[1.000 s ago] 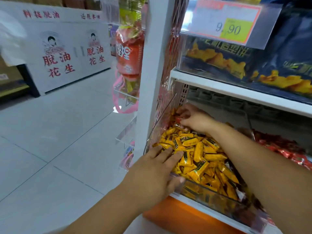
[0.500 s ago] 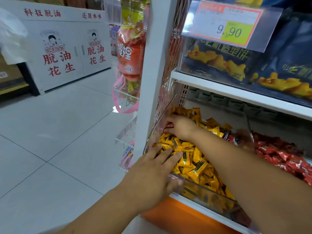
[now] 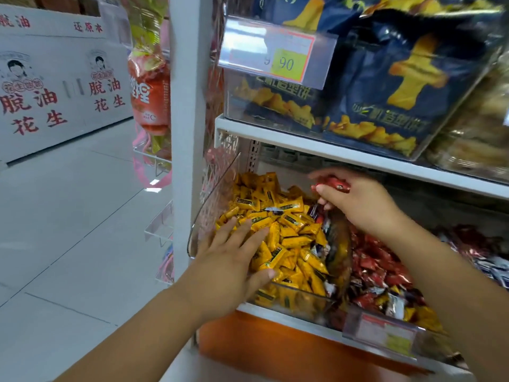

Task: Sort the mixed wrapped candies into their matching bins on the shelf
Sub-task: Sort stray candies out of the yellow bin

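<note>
A clear plastic bin [image 3: 300, 301] on the lower shelf is heaped with yellow wrapped candies [image 3: 286, 227]. My left hand [image 3: 234, 260] rests on the bin's front left corner, fingers spread straight over the yellow pile and thumb on the front rim. My right hand [image 3: 358, 199] hovers above the back right of that bin and pinches a red wrapped candy [image 3: 333, 185] between thumb and fingers. To the right, a second bin holds red wrapped candies [image 3: 377, 268], with some yellow and white ones mixed in near its front.
A white shelf board [image 3: 330, 154] runs close above my right hand, carrying dark blue snack bags [image 3: 391, 86] and a price tag [image 3: 278, 55] reading 9.90. A white upright post [image 3: 187, 133] stands left of the bin. Hanging snack packs [image 3: 150, 86] and tiled floor lie further left.
My right hand has lifted out of the yellow pile's back left and moved right, now holding a red candy. My left hand stays on the bin's front corner.
</note>
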